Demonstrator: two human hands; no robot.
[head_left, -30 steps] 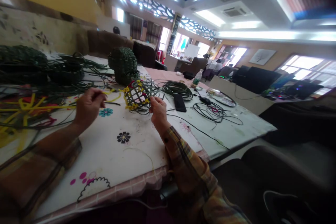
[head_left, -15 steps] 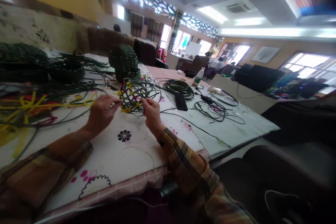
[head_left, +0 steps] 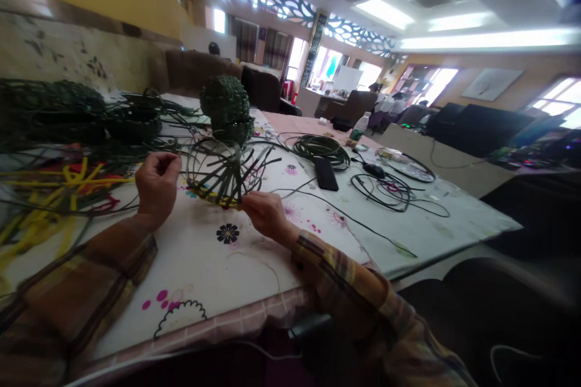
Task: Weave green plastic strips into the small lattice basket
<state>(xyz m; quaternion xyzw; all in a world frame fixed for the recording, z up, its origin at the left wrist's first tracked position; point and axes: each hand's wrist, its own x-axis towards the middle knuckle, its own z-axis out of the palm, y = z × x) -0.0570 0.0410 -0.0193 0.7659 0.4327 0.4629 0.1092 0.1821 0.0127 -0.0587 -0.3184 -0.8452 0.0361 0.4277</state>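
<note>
A partly woven piece of dark green strips with a yellow edge is held above the white patterned tablecloth, its loose strip ends fanning out. My right hand pinches its edge at the near right corner. To the left of the piece, my left hand is raised with its fingers curled and pressed together. Whatever lies between those fingers, if anything, is too small to make out. Beyond the piece stands a round woven green form. Yellow strips lie in a tangle left of my left hand.
Right of the piece lie a coil of green strip, a black phone, a mouse and loose strip loops. A plastic bottle stands behind them. Dark woven pieces are heaped at the far left.
My left hand has come away from the woven piece toward the left. The piece has tipped in my right hand, so its strips now fan upward. The view has shifted slightly.
</note>
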